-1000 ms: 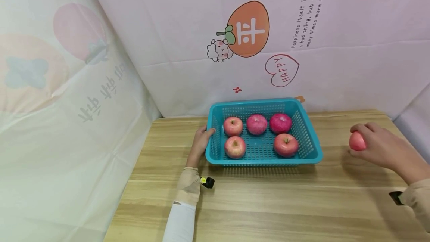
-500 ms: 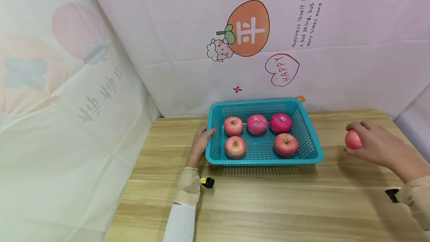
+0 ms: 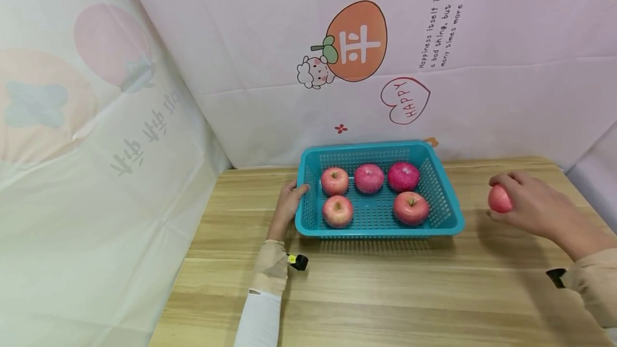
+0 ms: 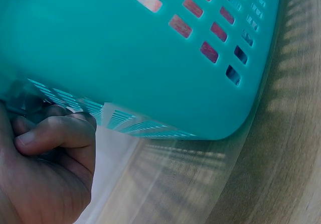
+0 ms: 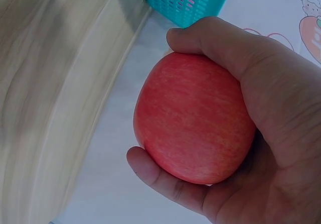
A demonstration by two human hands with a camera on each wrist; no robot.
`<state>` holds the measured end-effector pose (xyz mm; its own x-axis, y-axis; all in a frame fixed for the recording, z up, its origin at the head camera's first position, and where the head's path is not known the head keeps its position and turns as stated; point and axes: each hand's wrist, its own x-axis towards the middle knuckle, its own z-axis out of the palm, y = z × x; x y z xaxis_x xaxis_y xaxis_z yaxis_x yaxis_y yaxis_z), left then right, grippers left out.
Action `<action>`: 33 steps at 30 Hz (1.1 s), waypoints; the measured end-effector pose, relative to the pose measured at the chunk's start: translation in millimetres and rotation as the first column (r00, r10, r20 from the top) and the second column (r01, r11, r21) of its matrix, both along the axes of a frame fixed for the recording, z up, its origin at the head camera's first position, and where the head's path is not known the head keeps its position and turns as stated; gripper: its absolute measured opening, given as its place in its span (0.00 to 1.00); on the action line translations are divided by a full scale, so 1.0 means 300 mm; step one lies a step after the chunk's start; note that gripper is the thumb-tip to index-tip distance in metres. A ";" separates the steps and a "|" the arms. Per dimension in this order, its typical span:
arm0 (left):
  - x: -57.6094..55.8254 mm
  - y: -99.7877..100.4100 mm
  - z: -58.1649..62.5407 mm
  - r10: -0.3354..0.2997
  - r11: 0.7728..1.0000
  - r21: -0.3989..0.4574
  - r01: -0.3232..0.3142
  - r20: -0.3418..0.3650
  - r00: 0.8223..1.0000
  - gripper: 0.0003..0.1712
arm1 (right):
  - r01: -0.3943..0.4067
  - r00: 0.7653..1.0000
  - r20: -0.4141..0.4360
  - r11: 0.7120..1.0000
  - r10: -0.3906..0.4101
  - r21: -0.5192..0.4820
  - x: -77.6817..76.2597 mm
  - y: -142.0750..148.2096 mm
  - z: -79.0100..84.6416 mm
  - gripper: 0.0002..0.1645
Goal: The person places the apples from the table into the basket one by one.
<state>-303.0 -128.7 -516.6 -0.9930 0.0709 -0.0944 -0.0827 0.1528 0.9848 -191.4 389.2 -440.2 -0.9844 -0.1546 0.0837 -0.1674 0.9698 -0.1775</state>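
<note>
A teal plastic basket (image 3: 376, 232) stands on the wooden table, with several red and pink apples inside. My left hand (image 3: 287, 202) grips the basket's left rim, thumb over the edge; in the left wrist view its curled fingers (image 4: 55, 133) sit at the basket's end wall. To the right of the basket, my right hand (image 3: 535, 205) holds a red apple (image 3: 499, 198) above the table. The right wrist view shows this apple (image 5: 193, 118) large, with thumb and fingers curled around it.
The wooden table (image 3: 385, 293) reaches back to a printed white cloth (image 3: 270, 122) hanging close behind the basket. Another pale cloth (image 3: 96, 229) hangs along the left side. A small black device (image 3: 300, 262) is on the left wrist.
My right hand has moved left a little toward the basket, carrying the apple. The left hand and the basket stay where they were.
</note>
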 end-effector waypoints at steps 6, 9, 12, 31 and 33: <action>-0.001 -0.002 -0.002 -0.006 1.000 -0.003 0.006 0.001 1.000 0.28 | -0.010 1.000 0.007 1.000 0.010 0.006 -0.004 -0.018 0.013 0.44; -0.004 -0.002 -0.003 -0.005 1.000 -0.008 0.005 0.001 1.000 0.28 | -0.020 1.000 -0.003 1.000 0.020 0.007 -0.008 -0.025 0.015 0.43; -0.004 -0.003 -0.004 -0.003 1.000 -0.008 0.003 0.003 1.000 0.28 | -0.034 0.999 -0.016 0.999 0.034 0.005 -0.012 -0.033 0.012 0.43; -0.007 -0.001 -0.002 -0.005 1.000 -0.004 0.005 0.007 1.000 0.28 | -0.094 0.989 -0.111 0.995 0.095 0.015 -0.048 -0.081 0.024 0.42; -0.006 -0.001 -0.003 -0.007 1.000 0.000 0.007 0.004 1.000 0.29 | -0.104 0.986 -0.129 0.994 0.105 0.018 -0.051 -0.087 0.025 0.42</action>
